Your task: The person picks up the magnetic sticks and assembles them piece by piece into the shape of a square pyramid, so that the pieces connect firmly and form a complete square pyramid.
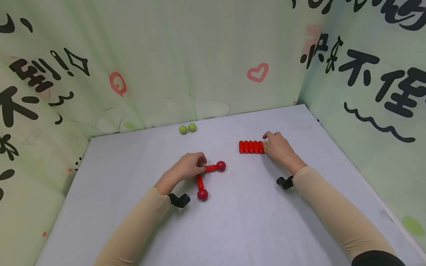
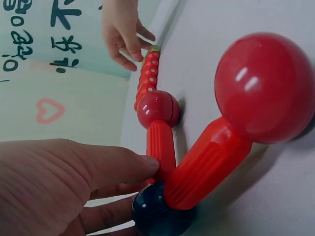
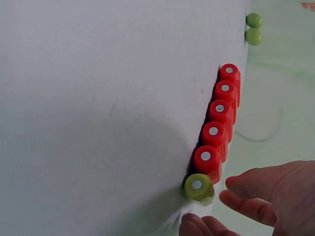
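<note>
My left hand (image 1: 189,166) pinches a V-shaped magnetic rod-and-ball piece, thumb on one red rod (image 2: 161,145) and fingers behind the dark blue ball (image 2: 160,211) at its corner. Another red rod (image 1: 200,181) spreads from that ball toward me. Each rod ends in a red ball, one (image 1: 221,166) to the right and one (image 1: 202,194) nearer. At the right, my right hand (image 1: 279,148) reaches over the end of a row of red magnetic rods (image 1: 251,147). Its fingers are parted beside a green rod (image 3: 198,187), which lies last in that row.
Two small green balls (image 1: 188,128) sit close together near the table's back edge. A printed curtain (image 1: 199,55) rises behind the white table (image 1: 233,229) and along both sides.
</note>
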`<state>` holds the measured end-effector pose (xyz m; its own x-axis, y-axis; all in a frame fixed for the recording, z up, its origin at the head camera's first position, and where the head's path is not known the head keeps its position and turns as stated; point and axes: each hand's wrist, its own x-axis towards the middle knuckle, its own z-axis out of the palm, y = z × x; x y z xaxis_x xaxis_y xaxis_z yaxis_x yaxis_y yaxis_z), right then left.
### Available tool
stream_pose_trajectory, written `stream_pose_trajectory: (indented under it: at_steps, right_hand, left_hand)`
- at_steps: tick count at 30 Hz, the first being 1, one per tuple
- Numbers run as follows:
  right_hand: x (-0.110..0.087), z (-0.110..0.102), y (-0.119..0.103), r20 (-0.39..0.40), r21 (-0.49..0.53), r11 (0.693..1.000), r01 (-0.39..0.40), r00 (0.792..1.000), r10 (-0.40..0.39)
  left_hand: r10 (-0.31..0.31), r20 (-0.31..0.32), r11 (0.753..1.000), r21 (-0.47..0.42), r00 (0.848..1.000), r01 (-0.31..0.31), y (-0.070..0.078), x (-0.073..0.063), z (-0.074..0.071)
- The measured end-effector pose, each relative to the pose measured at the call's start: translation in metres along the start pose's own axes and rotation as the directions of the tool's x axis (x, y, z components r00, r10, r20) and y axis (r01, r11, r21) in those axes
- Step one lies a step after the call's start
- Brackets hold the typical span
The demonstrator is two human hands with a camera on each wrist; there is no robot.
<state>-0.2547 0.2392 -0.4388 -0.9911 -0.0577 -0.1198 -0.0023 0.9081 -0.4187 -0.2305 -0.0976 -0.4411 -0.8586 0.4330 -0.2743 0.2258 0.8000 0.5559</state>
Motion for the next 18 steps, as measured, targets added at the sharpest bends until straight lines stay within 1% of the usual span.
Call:
stream_pose_trajectory:
  at_steps: [5, 10, 16, 18]
  right_hand:
    - [0.002, 0.003, 0.002, 0.031, 0.01, 1.0, -0.008, 0.999, 0.007]
    - [0.001, 0.002, 0.004, 0.051, 0.03, 0.999, -0.015, 0.999, 0.013]
    - [-0.003, -0.003, 0.008, 0.101, 0.022, 0.994, -0.103, 0.99, 0.1]
    - [-0.004, -0.005, 0.009, 0.114, 0.013, 0.992, -0.123, 0.986, 0.12]
  left_hand:
    - [-0.045, -0.012, 0.999, 0.001, 0.999, 0.045, -0.001, -0.004, -0.002]
    - [-0.082, -0.027, 0.997, -0.008, 0.996, 0.082, -0.007, -0.011, -0.004]
    - [-0.119, -0.039, 0.992, -0.035, 0.992, 0.118, -0.015, -0.019, -0.006]
    - [-0.143, -0.035, 0.988, -0.062, 0.989, 0.141, -0.018, -0.022, -0.006]
